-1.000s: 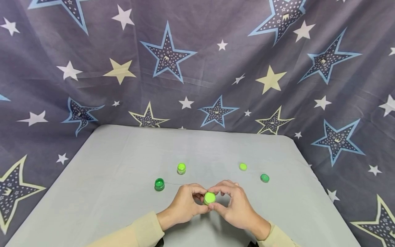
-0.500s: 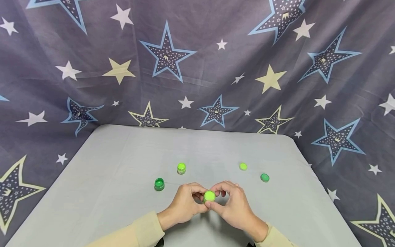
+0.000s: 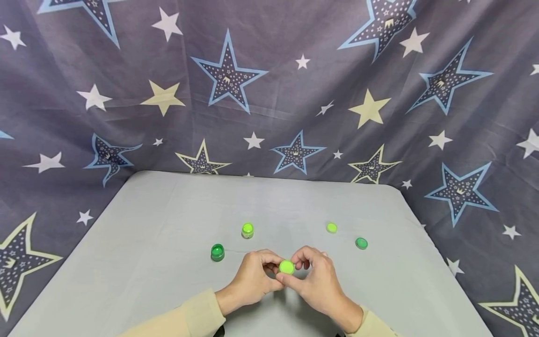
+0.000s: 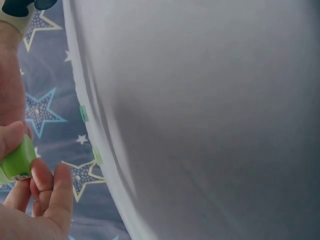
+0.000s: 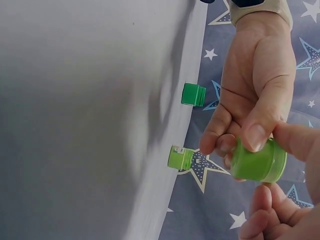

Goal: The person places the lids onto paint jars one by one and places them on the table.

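Above the middle of the table, a small light-green screw-top jar [image 3: 287, 267] is held between both hands, its round top facing up. My left hand [image 3: 250, 278] grips its body from the left with thumb and fingers. From the right, my right hand [image 3: 321, 281] pinches the upper rim, thumb at the front and index finger behind. In the right wrist view, the jar [image 5: 252, 162] shows a green body with a clear band near its top, where the right fingers [image 5: 300, 142] touch. The left wrist view shows only part of the jar [image 4: 19, 161].
On the table [image 3: 168, 281], a dark-green jar [image 3: 217, 252] stands lidless at left, with a light-green jar [image 3: 247, 230] farther back. A light-green lid [image 3: 331, 227] and a dark-green lid [image 3: 361, 243] lie at right. Behind hangs a star-patterned cloth [image 3: 269, 93].
My right thumb has slid leftward across the front of the jar while the fingers turned about its rim. The held jar rose slightly. My left hand stayed nearly still.
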Demonstrator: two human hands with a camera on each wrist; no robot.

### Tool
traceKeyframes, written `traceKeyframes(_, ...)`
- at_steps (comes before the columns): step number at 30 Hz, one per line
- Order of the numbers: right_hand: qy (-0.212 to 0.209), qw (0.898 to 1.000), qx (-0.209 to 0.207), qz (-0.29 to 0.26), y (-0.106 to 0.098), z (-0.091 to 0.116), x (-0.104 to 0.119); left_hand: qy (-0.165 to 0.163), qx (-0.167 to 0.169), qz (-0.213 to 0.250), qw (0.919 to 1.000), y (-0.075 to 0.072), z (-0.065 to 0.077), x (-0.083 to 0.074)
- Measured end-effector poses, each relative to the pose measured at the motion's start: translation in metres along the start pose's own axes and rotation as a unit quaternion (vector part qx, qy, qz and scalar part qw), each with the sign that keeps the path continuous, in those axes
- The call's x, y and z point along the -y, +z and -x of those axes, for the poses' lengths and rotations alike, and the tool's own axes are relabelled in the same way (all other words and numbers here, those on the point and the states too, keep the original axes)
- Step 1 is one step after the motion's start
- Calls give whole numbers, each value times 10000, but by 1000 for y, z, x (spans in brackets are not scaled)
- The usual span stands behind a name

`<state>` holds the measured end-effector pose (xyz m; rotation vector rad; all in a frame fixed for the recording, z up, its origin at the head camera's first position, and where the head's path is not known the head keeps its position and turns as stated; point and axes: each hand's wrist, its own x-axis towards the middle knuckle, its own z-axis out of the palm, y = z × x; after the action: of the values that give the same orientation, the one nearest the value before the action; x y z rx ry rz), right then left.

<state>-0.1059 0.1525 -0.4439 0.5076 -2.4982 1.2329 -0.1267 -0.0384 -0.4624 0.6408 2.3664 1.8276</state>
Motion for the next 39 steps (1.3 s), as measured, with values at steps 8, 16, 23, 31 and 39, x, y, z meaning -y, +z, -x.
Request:
traceKeyframes(8,-647,9978,120,15,-5,0,-3,4,65,-10,10000,-2,1,0)
traceKeyframes(16,-1284,9909,408,33,-9,0,-2,-81,154,-66,9998,-4,2,-2)
traceKeyframes(23,-1148,9917,577,-15,-9,1,-3,-43,186,-92,9998,-3,3,0)
traceKeyframes(31,-1017,9937,480,-3,-8,2,-4,-80,174,-101,9998,-2,3,-2)
traceKeyframes(39,-895,9958,207,55,-4,1,-5,-74,109,-128,9998,-2,2,-1)
